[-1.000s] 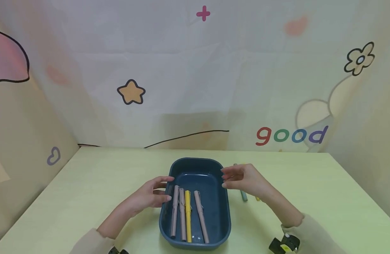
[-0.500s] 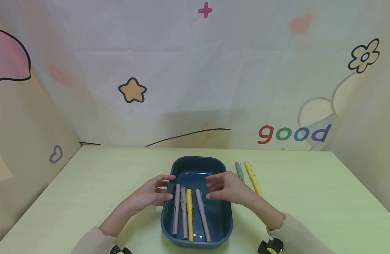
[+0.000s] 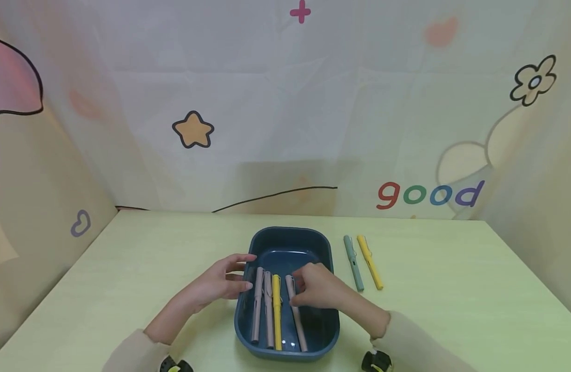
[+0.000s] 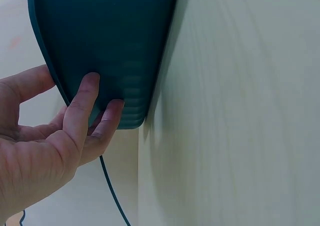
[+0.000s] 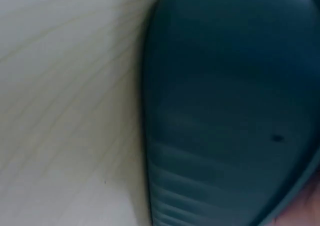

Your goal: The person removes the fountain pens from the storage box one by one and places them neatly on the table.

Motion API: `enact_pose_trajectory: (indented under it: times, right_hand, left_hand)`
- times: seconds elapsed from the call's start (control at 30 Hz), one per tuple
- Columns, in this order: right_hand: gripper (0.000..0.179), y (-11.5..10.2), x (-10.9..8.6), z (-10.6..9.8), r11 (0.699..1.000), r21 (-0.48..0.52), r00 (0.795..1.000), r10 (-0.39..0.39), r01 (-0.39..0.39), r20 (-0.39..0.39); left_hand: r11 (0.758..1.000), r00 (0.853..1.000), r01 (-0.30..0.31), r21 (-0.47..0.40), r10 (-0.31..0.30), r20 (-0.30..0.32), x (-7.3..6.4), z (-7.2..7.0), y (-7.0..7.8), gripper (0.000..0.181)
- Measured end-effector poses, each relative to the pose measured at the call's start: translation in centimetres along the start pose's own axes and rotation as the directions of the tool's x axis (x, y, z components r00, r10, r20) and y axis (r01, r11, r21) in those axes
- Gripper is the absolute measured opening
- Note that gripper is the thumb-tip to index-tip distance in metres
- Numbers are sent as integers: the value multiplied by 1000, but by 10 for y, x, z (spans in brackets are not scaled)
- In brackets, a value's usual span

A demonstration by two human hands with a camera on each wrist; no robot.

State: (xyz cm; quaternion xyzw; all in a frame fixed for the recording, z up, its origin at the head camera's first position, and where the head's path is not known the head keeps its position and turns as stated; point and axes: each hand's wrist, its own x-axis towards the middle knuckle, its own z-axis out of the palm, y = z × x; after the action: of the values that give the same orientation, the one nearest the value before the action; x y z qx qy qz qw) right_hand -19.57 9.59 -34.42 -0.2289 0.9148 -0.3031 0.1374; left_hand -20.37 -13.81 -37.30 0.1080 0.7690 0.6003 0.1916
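Note:
A dark blue plastic bin (image 3: 332,320) stands on the table in the head view. Inside it lie a yellow pen (image 3: 277,315), two greyish-pink pens to its left, and a greyish-pink pen (image 3: 298,326) on the right. My left hand (image 3: 224,279) holds the bin's left wall; in the left wrist view, fingers (image 4: 82,103) press its outer side. Reaching over the right rim, my right hand (image 3: 320,285) pinches the right-hand greyish-pink pen near its capped end. In the right wrist view the bin's wall (image 5: 220,101) hides most of that hand.
To the right of the bin, a green pen (image 3: 353,263) and a yellow pen (image 3: 370,262) lie on the light table (image 3: 429,274). Behind rises a printed cloth backdrop (image 3: 276,113). A thin cable (image 4: 114,193) hangs beyond the table's edge in the left wrist view.
My right hand has moved left and down from beyond the bin's right rim to the right-hand greyish-pink pen, uncovering the green and yellow pens. My left hand stays at the bin.

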Motion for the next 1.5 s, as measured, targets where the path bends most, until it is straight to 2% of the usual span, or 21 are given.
enact_pose_trajectory:
  times: [0.07,0.27,0.37,0.6,0.93,1.23,1.43,1.5]
  right_hand:
    - [43,0,2,3,1000,-29,1000,-9,9,-8]
    - [14,3,7,11,994,-90,998,-57,53,-38]
    - [19,4,10,14,993,-112,999,-31,27,-34]
    - [26,1,12,20,987,-136,995,90,-85,32]
    - [24,-2,11,23,985,-106,989,142,-137,39]
    - [22,0,11,19,990,-79,993,113,-115,-26]
    - [5,0,12,9,998,-13,995,55,-56,-79]
    - [14,0,12,6,999,15,995,30,-29,-99]
  left_hand:
    - [1000,1000,0,1,0,0,0,0,1,58]
    - [1000,1000,3,-3,-3,1,-1,-1,1,59]
    - [1000,1000,6,-3,-6,-3,0,-1,0,58]
    - [1000,1000,8,-2,-8,-1,0,0,0,58]
    - [1000,1000,8,-5,-8,-5,0,0,1,58]
    - [1000,1000,10,-11,-10,-4,0,1,1,59]
    - [1000,1000,12,-18,-12,1,-2,0,3,59]
    - [1000,1000,11,-19,-11,2,-2,0,3,59]
